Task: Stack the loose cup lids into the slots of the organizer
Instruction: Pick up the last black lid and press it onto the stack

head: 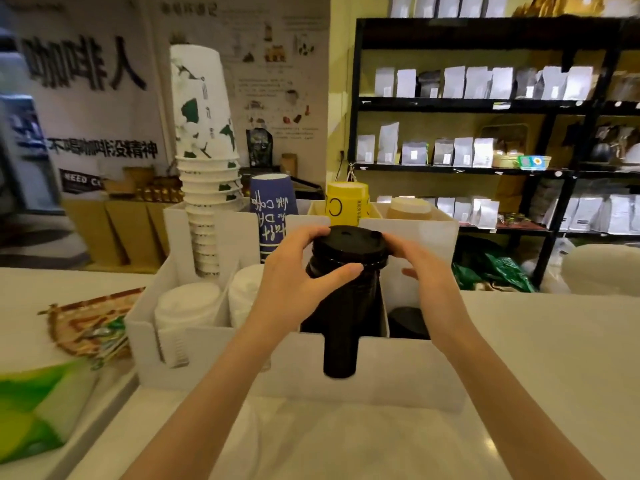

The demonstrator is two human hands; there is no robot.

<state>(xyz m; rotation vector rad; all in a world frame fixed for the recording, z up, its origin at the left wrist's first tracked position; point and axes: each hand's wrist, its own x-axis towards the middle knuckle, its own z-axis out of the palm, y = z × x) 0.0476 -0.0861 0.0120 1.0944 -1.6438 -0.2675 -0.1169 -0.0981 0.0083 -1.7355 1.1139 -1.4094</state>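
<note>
Two hands on one tall stack of black lids (343, 299) in the organizer (398, 372)'s third slot, left hand (294, 268) and right hand (420, 268) fingers clasping its top from either side, forearms reaching over the counter (554, 341)

Tall stack of white paper cups with green print (204, 140) upside down, rising well above everything near counter's far edge. Blue cup (272, 206) with white lettering beside it, then yellow cup (348, 202), both inverted. Green-and-white packet (38, 407) at counter's left edge, patterned packet (91, 323) just behind. Black shelving (485, 105) at right, rows of pale pouches. Posters with dark lettering (86, 64) on back wall.
</note>
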